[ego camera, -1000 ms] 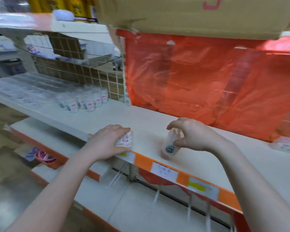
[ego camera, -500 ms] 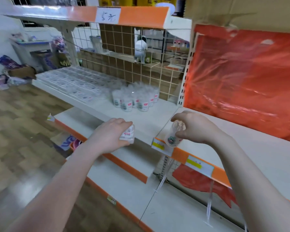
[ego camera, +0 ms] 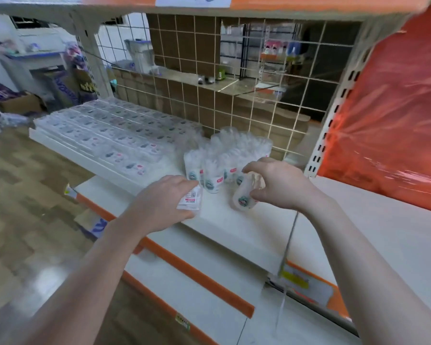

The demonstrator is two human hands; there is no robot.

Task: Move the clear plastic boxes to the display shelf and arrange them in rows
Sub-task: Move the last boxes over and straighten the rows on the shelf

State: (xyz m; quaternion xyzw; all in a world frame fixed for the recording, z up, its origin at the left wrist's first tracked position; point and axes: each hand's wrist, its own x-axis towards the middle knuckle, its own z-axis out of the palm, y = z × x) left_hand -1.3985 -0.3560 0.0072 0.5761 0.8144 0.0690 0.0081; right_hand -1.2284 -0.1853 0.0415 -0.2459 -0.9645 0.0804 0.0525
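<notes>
Head view: left hand (ego camera: 163, 204) grips a clear box (ego camera: 190, 200) just over the shelf (ego camera: 234, 227) edge. Right hand (ego camera: 275, 184) pinches a second box (ego camera: 243, 199), tilted, beside it. Just beyond both hands stands a cluster of boxes (ego camera: 224, 165).

The left hand (ego camera: 159, 202) holds a small clear plastic box with a printed label (ego camera: 190, 199) over the white metal display shelf (ego camera: 224, 220). Just right of it, the right hand (ego camera: 276, 185) holds a second clear labelled box (ego camera: 243, 199). Directly behind both hands stands a cluster of upright clear boxes (ego camera: 217, 168); flat clear packs in rows (ego camera: 115, 135) lie further left, before the wire grid back panel (ego camera: 259, 100).
</notes>
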